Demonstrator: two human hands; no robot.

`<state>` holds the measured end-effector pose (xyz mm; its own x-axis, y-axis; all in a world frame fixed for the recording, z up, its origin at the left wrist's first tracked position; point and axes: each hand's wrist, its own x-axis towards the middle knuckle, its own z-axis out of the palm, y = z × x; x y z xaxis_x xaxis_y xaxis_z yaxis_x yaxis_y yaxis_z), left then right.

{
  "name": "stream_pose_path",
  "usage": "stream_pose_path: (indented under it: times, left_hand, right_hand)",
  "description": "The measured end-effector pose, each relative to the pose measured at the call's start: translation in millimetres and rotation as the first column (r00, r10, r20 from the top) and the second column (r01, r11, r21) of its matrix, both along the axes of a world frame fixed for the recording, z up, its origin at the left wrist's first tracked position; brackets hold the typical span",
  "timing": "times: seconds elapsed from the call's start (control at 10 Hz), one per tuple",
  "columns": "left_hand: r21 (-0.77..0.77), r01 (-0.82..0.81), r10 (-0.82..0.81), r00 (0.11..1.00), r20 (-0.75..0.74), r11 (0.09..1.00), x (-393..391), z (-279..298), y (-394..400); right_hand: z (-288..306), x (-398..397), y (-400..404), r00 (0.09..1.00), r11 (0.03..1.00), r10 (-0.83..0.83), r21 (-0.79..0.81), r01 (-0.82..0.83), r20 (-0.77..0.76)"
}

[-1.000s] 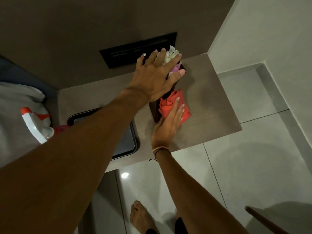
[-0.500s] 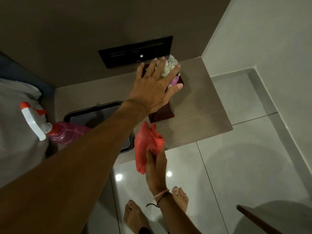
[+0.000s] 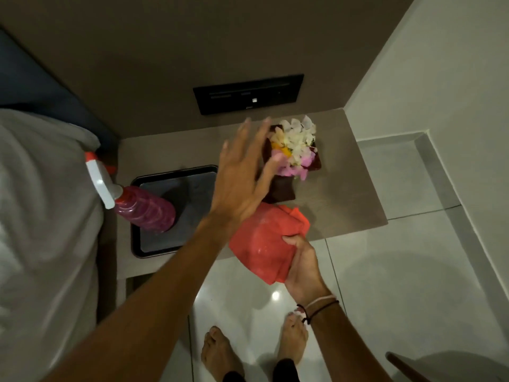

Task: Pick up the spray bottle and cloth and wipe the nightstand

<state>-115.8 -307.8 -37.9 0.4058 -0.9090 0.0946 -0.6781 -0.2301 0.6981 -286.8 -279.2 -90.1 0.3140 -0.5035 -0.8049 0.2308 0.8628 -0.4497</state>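
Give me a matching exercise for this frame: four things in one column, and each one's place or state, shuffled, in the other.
Things:
1. spray bottle
2. red cloth
3. flower box
4. left hand

Places or states:
A. bunched in the right hand
B. open, fingers spread
C. on the black tray
D. at the back of the nightstand

Pairs: 1-C, 2-A, 3-D, 4-B

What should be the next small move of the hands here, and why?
Probably lay the red cloth back on the nightstand and wipe the bare top in front of the flower box. The right hand grips the cloth bunched over the front edge, not flat on the surface. The left hand hangs open beside the box, holding nothing. The spray bottle stands on the tray, out of the way.
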Motion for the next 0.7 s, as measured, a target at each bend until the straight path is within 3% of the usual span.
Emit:
stream_pose_path:
  times: [0.1, 0.2, 0.3, 0.4, 0.5, 0.6, 0.7]
  left_hand:
    - [0.216, -0.276, 0.346, 0.832, -0.434, 0.936, 19.9, -12.4, 54.3]
    - [0.535, -0.252, 0.591, 0.327, -0.737, 0.807, 39.8, -26.1, 93.5]
    - [0.512, -0.365, 0.612, 0.249, -0.751, 0.777, 54.1, -42.7, 110.4]
    - [0.484, -0.530, 0.681, 0.277, -0.678, 0.697, 67.7, -52.4, 106.2]
    - [0.519, -0.518, 0.720, 0.337, -0.607, 0.680, 74.5, -63.8, 102.3]
    - [0.560, -0.371, 0.665, 0.516, -0.540, 0.741, 74.3, -56.5, 100.7]
    - [0.658, -0.212, 0.596, 0.675, -0.436, 0.722, 62.7, -33.4, 99.7]
  right_hand:
    - [10.6, 22.2, -11.3, 0.988, 0.987, 0.151, -0.063, -0.150, 0.018]
    - [9.8, 62.5, -19.7, 0.962, 0.953, 0.271, -0.149, -0.264, 0.033]
    - [3.1, 106.9, -28.1, 0.930, 0.892, 0.355, -0.264, -0.367, -0.092]
    - [-10.5, 141.9, -36.4, 0.853, 0.799, 0.414, -0.323, -0.508, -0.318]
    - [-22.0, 161.3, -41.7, 0.764, 0.707, 0.460, -0.334, -0.624, -0.452]
    - [-16.5, 161.6, -40.6, 0.683, 0.606, 0.494, -0.349, -0.714, -0.538]
    - [-0.6, 139.6, -33.0, 0.521, 0.386, 0.560, -0.353, -0.852, -0.644]
